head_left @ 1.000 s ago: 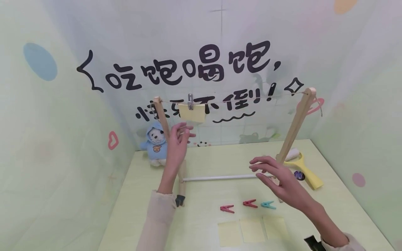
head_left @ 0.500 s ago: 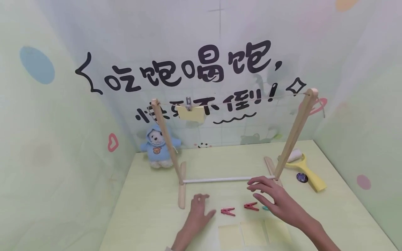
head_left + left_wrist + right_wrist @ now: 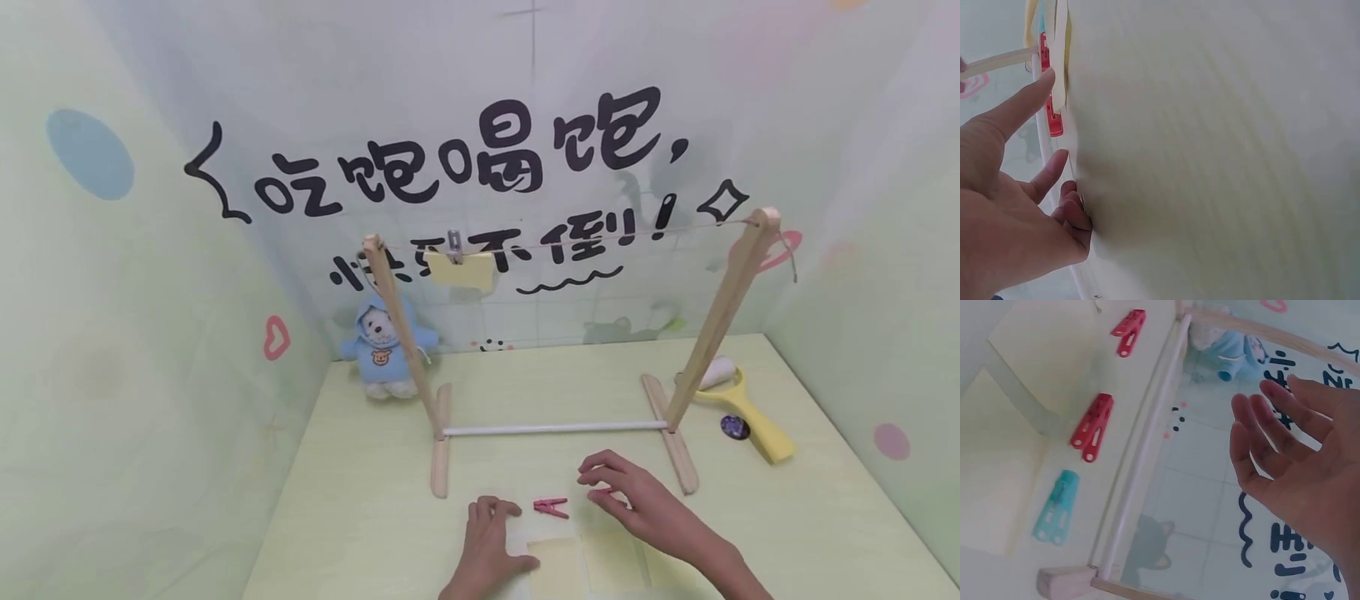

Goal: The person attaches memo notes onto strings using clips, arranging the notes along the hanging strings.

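Observation:
My left hand (image 3: 491, 546) is low over the table, its thumb tip at the left edge of a pale yellow sticky note (image 3: 557, 568). The fingertips lie just left of a red clothespin (image 3: 551, 507). My right hand (image 3: 645, 507) hovers with fingers loosely bent and nothing between them, partly covering a second red clothespin (image 3: 1092, 428) in the head view. A teal clothespin (image 3: 1058, 506), hidden there by the hand, shows in the right wrist view. Two more notes lie beside the first, the right one partly under my forearm.
Behind the hands stands a wooden rack with a left post (image 3: 405, 337), a right post (image 3: 720, 325) and a white bar (image 3: 555, 429). From its string a metal clip (image 3: 455, 247) hangs a yellow note (image 3: 463, 271). A plush toy (image 3: 384, 354) and a yellow-handled roller (image 3: 761, 425) flank it.
My left hand has come down from beside the hanging note to the table, then nearer to the leftmost loose note. My right hand has lowered toward the clothespins.

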{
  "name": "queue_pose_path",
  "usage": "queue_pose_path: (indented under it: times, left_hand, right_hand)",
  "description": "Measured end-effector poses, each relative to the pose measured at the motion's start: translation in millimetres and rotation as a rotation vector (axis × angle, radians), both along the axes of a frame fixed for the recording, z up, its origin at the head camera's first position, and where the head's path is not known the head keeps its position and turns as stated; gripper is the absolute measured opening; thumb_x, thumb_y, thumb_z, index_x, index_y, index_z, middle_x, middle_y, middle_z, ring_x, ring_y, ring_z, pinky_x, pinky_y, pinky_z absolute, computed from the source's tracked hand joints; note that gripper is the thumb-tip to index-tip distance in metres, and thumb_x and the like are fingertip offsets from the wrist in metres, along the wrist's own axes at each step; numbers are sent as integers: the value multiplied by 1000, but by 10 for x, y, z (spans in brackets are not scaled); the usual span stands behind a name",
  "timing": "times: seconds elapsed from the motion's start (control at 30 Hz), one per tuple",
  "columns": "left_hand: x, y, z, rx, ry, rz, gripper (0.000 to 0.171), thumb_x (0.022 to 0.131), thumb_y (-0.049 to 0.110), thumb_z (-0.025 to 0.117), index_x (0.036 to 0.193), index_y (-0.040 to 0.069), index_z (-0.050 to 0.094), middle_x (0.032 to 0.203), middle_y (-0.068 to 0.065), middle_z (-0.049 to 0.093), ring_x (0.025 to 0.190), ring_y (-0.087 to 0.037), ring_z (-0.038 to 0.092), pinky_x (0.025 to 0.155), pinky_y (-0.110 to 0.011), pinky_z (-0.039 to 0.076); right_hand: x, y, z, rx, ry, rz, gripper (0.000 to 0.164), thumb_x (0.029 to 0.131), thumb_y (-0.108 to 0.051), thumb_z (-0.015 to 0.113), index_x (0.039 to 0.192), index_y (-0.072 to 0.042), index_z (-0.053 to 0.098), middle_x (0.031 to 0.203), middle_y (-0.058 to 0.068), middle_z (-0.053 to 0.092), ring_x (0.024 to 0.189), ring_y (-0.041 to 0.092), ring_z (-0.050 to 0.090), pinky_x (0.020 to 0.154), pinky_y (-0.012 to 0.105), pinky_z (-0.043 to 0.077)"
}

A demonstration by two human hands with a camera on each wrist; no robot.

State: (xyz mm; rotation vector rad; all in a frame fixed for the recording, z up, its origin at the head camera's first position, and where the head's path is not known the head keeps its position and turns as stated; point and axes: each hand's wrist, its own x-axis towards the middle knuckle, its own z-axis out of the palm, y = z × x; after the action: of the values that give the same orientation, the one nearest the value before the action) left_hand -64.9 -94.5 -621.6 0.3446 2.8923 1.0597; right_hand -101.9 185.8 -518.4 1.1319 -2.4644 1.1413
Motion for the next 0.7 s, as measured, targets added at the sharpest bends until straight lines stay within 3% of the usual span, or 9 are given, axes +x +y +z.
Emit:
queue_pose_path:
  times: [0.17, 0.23, 0.47, 0.6, 0.7]
  left_hand:
    - [-9, -31, -136, 15, 2, 3, 58, 68, 25, 104, 112, 19, 65, 122, -2, 42, 111, -23, 39, 91, -39, 42]
    - [-6, -31, -183, 21, 16, -6, 54, 67, 25, 103, 108, 21, 68, 121, -1, 43, 109, -22, 37, 89, -39, 40]
    - [-2, -8, -197, 38, 70, -36, 33, 68, 27, 101, 90, 27, 75, 113, 8, 42, 105, -15, 33, 86, -34, 34]
    - [2, -2, -179, 31, 110, -46, 28, 69, 28, 100, 84, 25, 77, 112, 9, 42, 103, -15, 32, 83, -33, 33]
    - [-4, -9, -209, 3, 123, -31, 28, 69, 30, 100, 80, 25, 76, 111, 10, 42, 103, -14, 32, 83, -32, 33]
  right_hand:
    - [-10, -211, -468, 286, 221, -221, 32, 87, -12, 91, 113, -10, 74, 116, 4, 69, 99, 23, 67, 77, 37, 55]
    - [27, -296, -635, 349, 258, -279, 38, 84, -21, 94, 115, -12, 74, 117, 2, 69, 104, 25, 64, 79, 42, 53]
    - [68, -425, -944, 351, 335, -360, 49, 70, -21, 102, 107, -17, 70, 116, 1, 66, 116, 31, 62, 88, 53, 54]
    - [85, -411, -1003, 335, 294, -374, 48, 65, -17, 103, 100, -17, 70, 115, 2, 65, 121, 36, 62, 91, 57, 54]
    - [88, -407, -1020, 312, 239, -379, 44, 67, -13, 102, 100, -15, 72, 116, 4, 66, 122, 36, 63, 94, 59, 55]
